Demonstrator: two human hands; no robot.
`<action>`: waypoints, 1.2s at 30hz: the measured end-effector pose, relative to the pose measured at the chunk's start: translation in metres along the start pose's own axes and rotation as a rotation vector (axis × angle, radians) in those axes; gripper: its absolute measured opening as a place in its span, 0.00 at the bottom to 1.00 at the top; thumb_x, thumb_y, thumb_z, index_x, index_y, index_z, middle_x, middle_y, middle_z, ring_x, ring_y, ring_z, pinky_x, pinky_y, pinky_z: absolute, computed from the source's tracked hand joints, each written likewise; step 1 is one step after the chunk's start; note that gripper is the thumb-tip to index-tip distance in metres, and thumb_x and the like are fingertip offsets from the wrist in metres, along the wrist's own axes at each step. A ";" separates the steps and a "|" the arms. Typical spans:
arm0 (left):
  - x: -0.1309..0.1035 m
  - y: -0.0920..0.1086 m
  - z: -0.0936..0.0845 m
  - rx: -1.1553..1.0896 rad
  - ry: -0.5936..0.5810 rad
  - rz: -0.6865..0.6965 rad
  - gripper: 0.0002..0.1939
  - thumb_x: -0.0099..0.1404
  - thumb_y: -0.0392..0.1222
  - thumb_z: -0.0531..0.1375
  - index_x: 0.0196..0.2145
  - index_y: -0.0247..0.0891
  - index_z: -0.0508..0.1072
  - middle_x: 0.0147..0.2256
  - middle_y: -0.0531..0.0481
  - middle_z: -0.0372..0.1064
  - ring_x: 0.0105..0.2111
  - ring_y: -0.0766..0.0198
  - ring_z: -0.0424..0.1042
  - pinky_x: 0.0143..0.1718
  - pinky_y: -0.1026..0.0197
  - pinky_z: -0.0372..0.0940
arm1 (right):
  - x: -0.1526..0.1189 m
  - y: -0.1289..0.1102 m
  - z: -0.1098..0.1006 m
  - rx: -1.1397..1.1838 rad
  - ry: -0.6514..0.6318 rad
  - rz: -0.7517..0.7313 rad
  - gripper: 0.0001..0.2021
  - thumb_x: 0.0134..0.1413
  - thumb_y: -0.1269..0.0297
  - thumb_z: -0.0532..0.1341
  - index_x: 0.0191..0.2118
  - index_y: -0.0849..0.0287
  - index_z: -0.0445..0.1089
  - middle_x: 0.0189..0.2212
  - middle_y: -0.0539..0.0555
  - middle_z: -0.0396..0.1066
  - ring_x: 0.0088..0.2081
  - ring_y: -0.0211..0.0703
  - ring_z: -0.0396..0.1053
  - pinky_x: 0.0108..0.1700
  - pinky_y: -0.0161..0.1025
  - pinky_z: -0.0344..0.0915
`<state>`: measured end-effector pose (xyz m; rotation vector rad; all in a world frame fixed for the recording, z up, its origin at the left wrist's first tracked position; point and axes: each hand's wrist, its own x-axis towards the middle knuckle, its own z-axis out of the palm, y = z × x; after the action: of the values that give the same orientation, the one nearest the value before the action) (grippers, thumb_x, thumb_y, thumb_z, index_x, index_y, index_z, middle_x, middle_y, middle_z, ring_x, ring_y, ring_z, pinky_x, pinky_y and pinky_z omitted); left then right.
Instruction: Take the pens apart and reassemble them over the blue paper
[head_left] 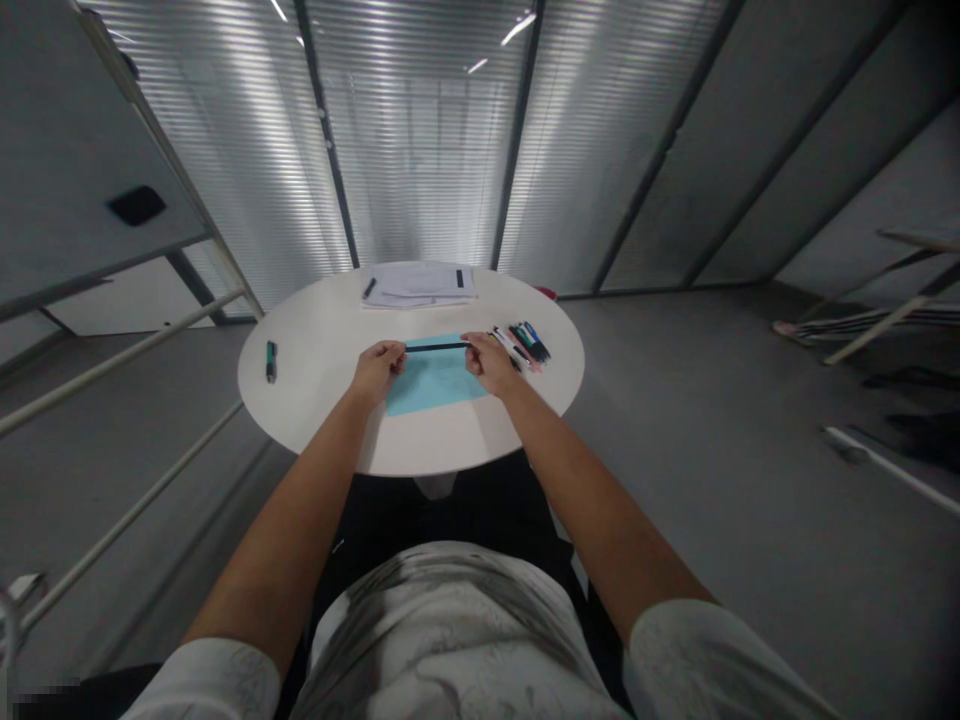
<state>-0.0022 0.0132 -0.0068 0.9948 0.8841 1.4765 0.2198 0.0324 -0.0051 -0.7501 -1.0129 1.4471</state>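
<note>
A thin, dark, straight strip (436, 347) stretches level between my two hands; its exact kind is too small to make out. My left hand (379, 372) pinches its left end with closed fingers. At the other end, my right hand (489, 362) grips it between thumb and fingers. Below the strip lies a light blue sheet of paper (435, 385) on the round white table (315, 400). Both hands are over the sheet's sides. Several pens and markers (529, 341) lie in a bunch just right of my right hand.
A stack of white papers (418, 287) lies at the table's far side, with small dark items on it. One green and black marker (271, 361) rests near the left edge. A whiteboard on a pale metal frame (187, 325) stands to the left. Blinds (420, 130) hang behind.
</note>
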 end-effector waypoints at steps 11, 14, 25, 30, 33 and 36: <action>-0.002 0.004 0.002 -0.025 0.036 -0.025 0.12 0.46 0.41 0.69 0.26 0.33 0.72 0.21 0.51 0.66 0.20 0.71 0.61 0.21 0.66 0.57 | 0.002 0.000 0.000 0.008 0.044 0.026 0.13 0.43 0.64 0.67 0.33 0.57 0.62 0.13 0.41 0.60 0.13 0.27 0.51 0.16 0.27 0.41; -0.001 0.003 0.001 -0.032 0.046 -0.025 0.12 0.46 0.41 0.69 0.26 0.33 0.73 0.20 0.51 0.66 0.20 0.72 0.61 0.21 0.67 0.57 | 0.003 0.001 -0.001 -0.002 0.037 0.015 0.12 0.42 0.64 0.66 0.31 0.57 0.61 0.14 0.43 0.62 0.14 0.28 0.53 0.16 0.27 0.43; 0.001 0.000 0.000 -0.057 0.031 -0.016 0.12 0.45 0.40 0.69 0.26 0.33 0.73 0.20 0.51 0.66 0.20 0.71 0.62 0.21 0.67 0.57 | 0.004 0.004 -0.006 -0.037 0.011 -0.011 0.08 0.43 0.68 0.61 0.32 0.57 0.63 0.16 0.44 0.65 0.16 0.30 0.58 0.18 0.28 0.48; 0.000 0.001 0.000 -0.053 0.033 -0.026 0.13 0.45 0.40 0.69 0.28 0.32 0.73 0.20 0.51 0.66 0.20 0.71 0.62 0.21 0.67 0.57 | 0.000 0.000 -0.003 -0.042 0.009 -0.015 0.09 0.41 0.70 0.60 0.32 0.56 0.63 0.16 0.43 0.64 0.16 0.29 0.57 0.18 0.26 0.49; 0.000 0.002 0.000 -0.051 0.045 -0.035 0.13 0.46 0.41 0.69 0.28 0.32 0.73 0.21 0.51 0.66 0.20 0.71 0.62 0.22 0.67 0.58 | -0.001 -0.002 -0.002 -0.023 -0.009 -0.002 0.08 0.40 0.71 0.61 0.31 0.56 0.63 0.17 0.43 0.65 0.18 0.29 0.58 0.19 0.25 0.52; -0.001 0.002 0.000 -0.052 0.050 -0.043 0.13 0.48 0.43 0.68 0.29 0.33 0.73 0.21 0.52 0.65 0.21 0.71 0.62 0.22 0.67 0.58 | 0.000 -0.002 -0.003 0.017 -0.033 0.017 0.06 0.41 0.70 0.61 0.29 0.57 0.64 0.19 0.45 0.66 0.19 0.29 0.60 0.19 0.26 0.54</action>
<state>-0.0023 0.0120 -0.0051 0.8993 0.8932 1.4855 0.2231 0.0324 -0.0051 -0.7265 -1.0200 1.4852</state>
